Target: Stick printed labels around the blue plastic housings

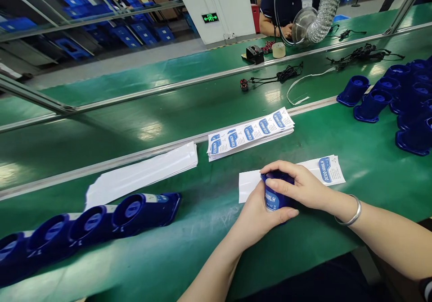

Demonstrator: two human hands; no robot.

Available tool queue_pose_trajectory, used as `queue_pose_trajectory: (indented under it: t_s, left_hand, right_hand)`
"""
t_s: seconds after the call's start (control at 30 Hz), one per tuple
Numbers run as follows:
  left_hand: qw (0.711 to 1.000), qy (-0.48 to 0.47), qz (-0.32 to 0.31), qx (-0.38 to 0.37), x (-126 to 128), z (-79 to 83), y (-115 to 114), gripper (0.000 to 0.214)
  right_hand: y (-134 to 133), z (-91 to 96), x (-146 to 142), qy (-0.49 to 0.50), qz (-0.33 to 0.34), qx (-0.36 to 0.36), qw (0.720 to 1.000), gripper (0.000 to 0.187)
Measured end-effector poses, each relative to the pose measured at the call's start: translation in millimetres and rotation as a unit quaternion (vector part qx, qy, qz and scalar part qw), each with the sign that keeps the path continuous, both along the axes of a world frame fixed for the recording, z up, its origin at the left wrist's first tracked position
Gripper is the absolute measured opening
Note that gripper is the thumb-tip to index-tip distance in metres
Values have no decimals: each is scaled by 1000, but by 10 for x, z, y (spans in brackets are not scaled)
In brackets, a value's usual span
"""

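A dark blue plastic housing (286,201) with a blue and white label (272,198) on its side is held between my two hands. My left hand (258,216) wraps it from the left and below, thumb along the near side. Over its top and far side curls my right hand (302,182), with a bracelet on the wrist. Under my hands lies a label strip (332,169), one printed label showing at its right end and blank backing at its left. Beyond it, a stack of printed label sheets (251,133) rests against the metal rail.
White blank strips (141,171) lie left of the label stack. Several blue housings (148,209) stand in a row at left; more housings (373,104) crowd the right. Cables (288,73) lie past the rail (162,152). Across the bench, a person (266,23) sits near a flexible duct (326,14).
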State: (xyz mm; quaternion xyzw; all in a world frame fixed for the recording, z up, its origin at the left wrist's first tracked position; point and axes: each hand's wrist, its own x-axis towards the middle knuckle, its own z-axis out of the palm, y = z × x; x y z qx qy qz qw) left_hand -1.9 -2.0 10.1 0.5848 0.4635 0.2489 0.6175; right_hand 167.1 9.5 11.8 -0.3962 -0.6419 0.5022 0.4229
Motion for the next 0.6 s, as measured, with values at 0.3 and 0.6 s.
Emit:
queue_pose_trajectory:
  t_s: [0.3,0.6]
  left_hand:
    - [971,-175,38,-161,-76,54,36,39]
    - [977,-153,15,-149,-109,-4,44,39]
  right_hand:
    - [12,32,35,-6,18,22,1000,24]
    - [18,-17,19,-33,11,35,999,21]
